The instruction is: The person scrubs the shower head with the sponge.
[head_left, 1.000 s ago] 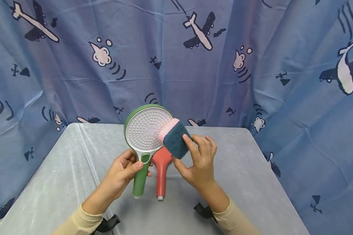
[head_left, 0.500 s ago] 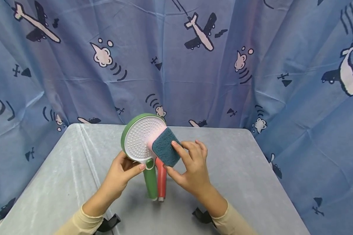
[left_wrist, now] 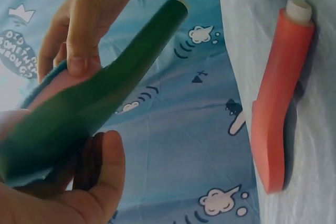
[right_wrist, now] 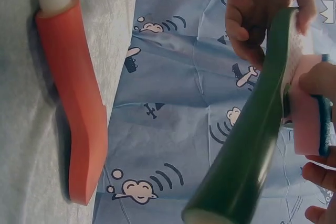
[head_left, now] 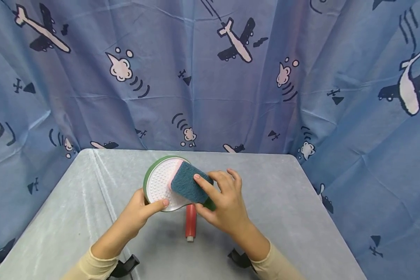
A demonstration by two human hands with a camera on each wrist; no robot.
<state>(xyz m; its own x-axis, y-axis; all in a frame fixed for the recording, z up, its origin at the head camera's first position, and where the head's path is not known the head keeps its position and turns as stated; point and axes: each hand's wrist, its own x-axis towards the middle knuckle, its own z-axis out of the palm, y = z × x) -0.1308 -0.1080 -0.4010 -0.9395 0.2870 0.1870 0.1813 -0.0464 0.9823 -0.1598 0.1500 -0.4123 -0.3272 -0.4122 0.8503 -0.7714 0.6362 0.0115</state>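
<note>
A green handheld shower head [head_left: 158,186] with a white nozzle face is held up by my left hand [head_left: 138,210], which grips the round head with the thumb over its lower edge. My right hand [head_left: 228,202] pinches a sponge [head_left: 190,182], pink with a dark teal scouring side. The pink side lies against the nozzle face, as the right wrist view also shows with the pink layer [right_wrist: 306,119]. In the head view the sponge and right hand cover most of the green handle, which shows whole in the left wrist view [left_wrist: 139,51].
A red shower head [head_left: 190,223] lies on the grey cloth-covered table [head_left: 283,217] behind and below the green one, its head hidden in the head view. A blue curtain [head_left: 210,77] with airplane prints hangs round the table's far and side edges.
The green shower head has come down and tilted, its handle swinging to the right. My left hand has shifted from the handle to the head. The sponge has moved down and left with my right hand.
</note>
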